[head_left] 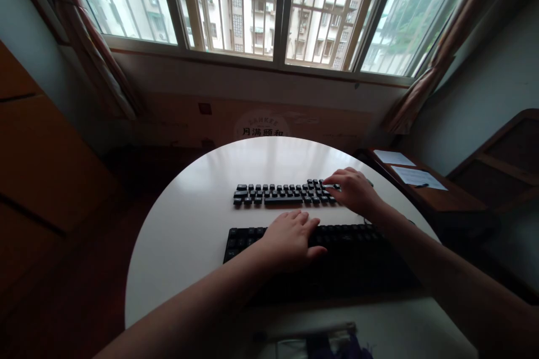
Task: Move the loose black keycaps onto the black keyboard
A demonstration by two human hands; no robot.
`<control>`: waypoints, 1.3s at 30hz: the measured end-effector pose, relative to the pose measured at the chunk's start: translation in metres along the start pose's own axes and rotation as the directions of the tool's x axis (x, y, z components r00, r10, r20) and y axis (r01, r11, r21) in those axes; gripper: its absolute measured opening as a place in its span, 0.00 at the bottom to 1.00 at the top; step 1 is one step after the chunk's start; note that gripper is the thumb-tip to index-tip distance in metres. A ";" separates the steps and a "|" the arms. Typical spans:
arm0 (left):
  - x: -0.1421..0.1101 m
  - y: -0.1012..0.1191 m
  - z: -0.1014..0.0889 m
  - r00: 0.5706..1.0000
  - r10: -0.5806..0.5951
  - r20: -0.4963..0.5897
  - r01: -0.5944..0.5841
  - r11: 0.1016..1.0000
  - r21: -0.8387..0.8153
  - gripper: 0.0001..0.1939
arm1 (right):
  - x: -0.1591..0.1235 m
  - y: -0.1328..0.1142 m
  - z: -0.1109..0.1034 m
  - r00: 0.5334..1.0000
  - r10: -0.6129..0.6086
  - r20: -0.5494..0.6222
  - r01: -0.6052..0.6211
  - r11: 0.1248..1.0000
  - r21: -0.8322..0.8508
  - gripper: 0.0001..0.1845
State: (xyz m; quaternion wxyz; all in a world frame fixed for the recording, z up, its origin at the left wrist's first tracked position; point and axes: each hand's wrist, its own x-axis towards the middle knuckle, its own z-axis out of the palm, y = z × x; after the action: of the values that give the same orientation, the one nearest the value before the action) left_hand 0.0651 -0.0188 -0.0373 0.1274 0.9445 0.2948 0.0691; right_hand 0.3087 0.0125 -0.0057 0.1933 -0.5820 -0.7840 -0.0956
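Note:
A black keyboard [353, 261] lies on the round white table [185, 224] in front of me. My left hand [290, 238] rests flat on its upper left part, fingers stretched out. Beyond the keyboard, several loose black keycaps [278, 193] lie laid out in rows on the table. My right hand [353, 188] reaches to the right end of those rows, its fingers curled and pinching at a keycap there; what sits between the fingertips is too small to see clearly.
A dark wooden side table [425, 193] with two sheets of paper [415, 176] stands to the right. A cardboard box with printed characters [263, 126] leans below the window. Wooden furniture stands at the left. A pale object [307, 334] lies at the table's near edge.

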 end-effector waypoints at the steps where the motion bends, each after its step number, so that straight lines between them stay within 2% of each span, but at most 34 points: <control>1: 0.000 0.000 -0.001 1.000 0.001 -0.005 -0.001 1.000 -0.004 0.37 | 0.012 0.004 0.003 0.999 0.013 0.051 -0.013 1.000 0.004 0.10; 7: -0.003 0.000 -0.002 1.000 0.012 -0.026 -0.013 1.000 -0.015 0.36 | 0.065 0.029 0.025 0.978 -0.014 0.208 0.005 0.999 0.045 0.09; 13: -0.003 -0.003 0.002 0.999 0.022 -0.037 -0.023 0.999 -0.025 0.36 | 0.081 0.036 0.039 0.941 -0.075 0.329 0.033 0.991 0.131 0.10; 17: -0.003 -0.004 0.004 0.999 0.016 -0.034 -0.017 0.999 -0.032 0.37 | 0.088 0.037 0.045 0.924 -0.095 0.370 0.036 0.986 0.164 0.10; 23: -0.003 -0.003 0.003 0.999 0.018 -0.048 -0.020 0.999 -0.040 0.35 | 0.096 0.030 0.053 0.926 -0.075 0.371 0.007 0.984 0.181 0.06; 26: -0.004 -0.003 0.000 0.999 0.016 -0.040 -0.017 0.999 -0.042 0.34 | 0.099 0.023 0.053 0.951 -0.040 0.308 -0.021 0.981 0.192 0.04; 28: -0.004 -0.002 -0.001 1.000 0.010 -0.029 -0.012 0.999 -0.046 0.34 | 0.097 0.017 0.044 0.972 -0.015 0.236 -0.036 0.977 0.211 0.03; 31: -0.005 -0.002 -0.003 1.000 0.005 -0.025 -0.006 0.999 -0.054 0.34 | 0.079 0.008 0.018 0.993 0.010 0.119 -0.040 0.967 0.253 0.03; 34: -0.004 -0.003 -0.003 1.000 0.010 -0.026 -0.011 0.998 -0.059 0.34 | 0.037 -0.004 -0.015 0.999 0.025 0.041 -0.036 0.951 0.308 0.05; 36: -0.003 -0.003 -0.003 1.000 0.016 -0.013 -0.017 0.998 -0.058 0.34 | 0.001 -0.013 -0.031 0.999 0.037 0.033 -0.048 0.911 0.409 0.07; 39: -0.001 -0.003 -0.004 0.999 0.031 0.012 -0.031 0.999 -0.038 0.33 | -0.047 -0.028 -0.039 0.996 -0.005 0.090 -0.040 0.871 0.490 0.05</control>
State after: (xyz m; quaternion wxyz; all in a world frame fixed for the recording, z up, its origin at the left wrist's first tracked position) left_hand 0.0617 -0.0161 -0.0348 0.1460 0.9468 0.2779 0.0709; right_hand 0.3016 -0.0521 0.0125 0.3011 -0.5245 -0.7850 0.1343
